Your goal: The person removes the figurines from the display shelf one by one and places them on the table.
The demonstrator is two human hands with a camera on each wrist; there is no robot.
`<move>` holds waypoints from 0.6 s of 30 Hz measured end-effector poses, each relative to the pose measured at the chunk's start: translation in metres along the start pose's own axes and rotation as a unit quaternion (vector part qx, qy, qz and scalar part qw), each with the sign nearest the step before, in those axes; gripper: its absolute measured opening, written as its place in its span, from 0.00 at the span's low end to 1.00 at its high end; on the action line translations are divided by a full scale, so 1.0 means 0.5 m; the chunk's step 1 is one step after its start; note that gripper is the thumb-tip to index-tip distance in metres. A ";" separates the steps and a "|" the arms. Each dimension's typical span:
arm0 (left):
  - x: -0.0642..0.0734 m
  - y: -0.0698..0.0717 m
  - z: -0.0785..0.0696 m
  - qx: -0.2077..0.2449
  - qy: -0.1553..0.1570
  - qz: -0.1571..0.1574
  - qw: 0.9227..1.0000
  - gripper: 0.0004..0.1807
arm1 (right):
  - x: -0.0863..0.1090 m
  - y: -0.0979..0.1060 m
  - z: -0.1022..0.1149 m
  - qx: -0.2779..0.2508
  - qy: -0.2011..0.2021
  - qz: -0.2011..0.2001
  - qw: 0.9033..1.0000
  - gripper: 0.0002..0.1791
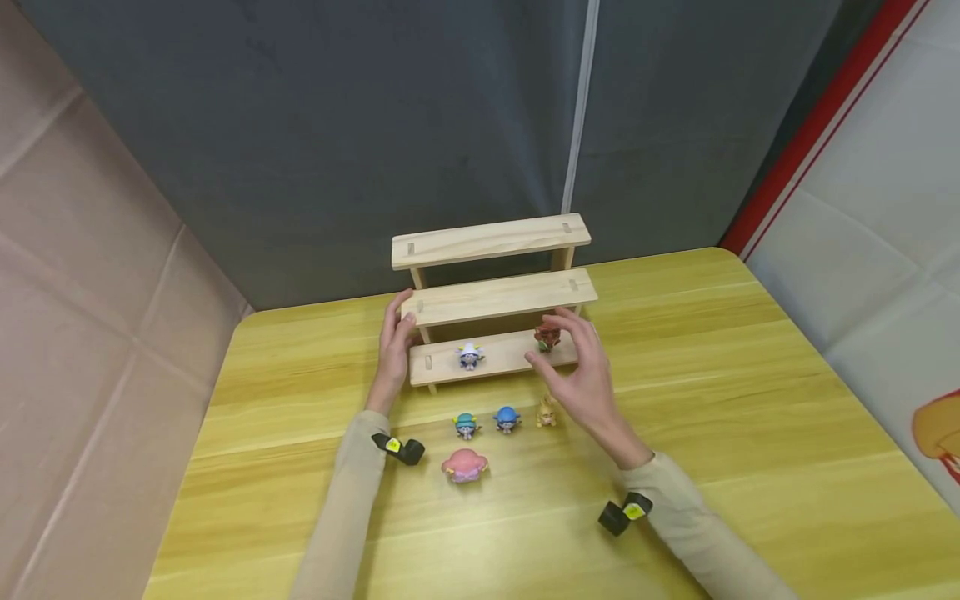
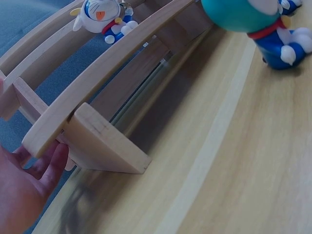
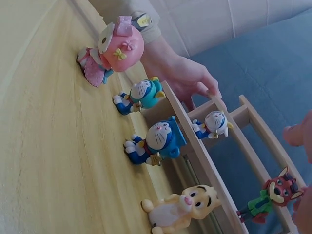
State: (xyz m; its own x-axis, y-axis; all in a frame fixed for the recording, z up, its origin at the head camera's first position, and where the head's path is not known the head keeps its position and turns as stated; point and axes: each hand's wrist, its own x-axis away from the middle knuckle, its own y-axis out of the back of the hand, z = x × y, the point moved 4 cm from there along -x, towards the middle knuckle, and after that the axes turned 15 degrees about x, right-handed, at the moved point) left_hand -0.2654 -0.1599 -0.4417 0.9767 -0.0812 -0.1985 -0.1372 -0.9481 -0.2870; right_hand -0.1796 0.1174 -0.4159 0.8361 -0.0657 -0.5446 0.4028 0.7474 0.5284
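Observation:
My left hand (image 1: 392, 346) grips the left end of a three-tier wooden display shelf (image 1: 498, 298), its fingertips curled at the end boards in the left wrist view. My right hand (image 1: 583, 371) is at the right end of the bottom tier, thumb and fingers spread around a red fox figurine (image 3: 275, 195) in green clothes. The fox stands upright on that tier, with a gap between it and a finger (image 3: 296, 135) in the right wrist view. Farther left on the same tier sits a white-hatted blue cat figurine (image 1: 470, 357).
On the wooden table (image 1: 712, 375) before the shelf sit a teal-hatted cat figurine (image 1: 466, 426), a blue-hatted one (image 1: 507, 418), a cream rabbit-like figurine (image 1: 547, 412) close to my right wrist, and a pink figurine (image 1: 465, 466). A dark curtain (image 1: 337, 150) hangs behind the shelf.

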 end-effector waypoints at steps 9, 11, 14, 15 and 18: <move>0.001 -0.001 0.000 0.000 -0.001 0.005 1.000 0.27 | -0.001 -0.011 -0.030 -0.010 -0.023 0.012 1.000 0.28; 0.001 -0.001 -0.001 0.000 -0.002 0.005 1.000 0.27 | 0.000 -0.015 -0.036 -0.022 -0.035 0.022 0.999 0.27; 0.001 0.000 -0.002 0.001 -0.004 0.004 1.000 0.27 | 0.001 -0.022 -0.047 -0.039 -0.055 0.034 0.997 0.25; 0.001 0.000 -0.002 0.001 -0.004 0.004 1.000 0.27 | 0.002 -0.024 -0.050 -0.044 -0.059 0.036 0.997 0.25; 0.001 0.002 -0.001 0.001 -0.002 0.002 1.000 0.28 | 0.002 -0.029 -0.056 -0.053 -0.061 0.036 0.996 0.23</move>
State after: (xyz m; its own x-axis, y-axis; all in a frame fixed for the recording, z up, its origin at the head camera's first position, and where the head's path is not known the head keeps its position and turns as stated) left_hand -0.2648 -0.1608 -0.4415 0.9754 -0.0840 -0.2040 -0.1416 -0.9473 -0.2872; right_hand -0.1949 0.1249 -0.4425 0.9035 -0.0845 -0.4202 0.3038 0.8178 0.4888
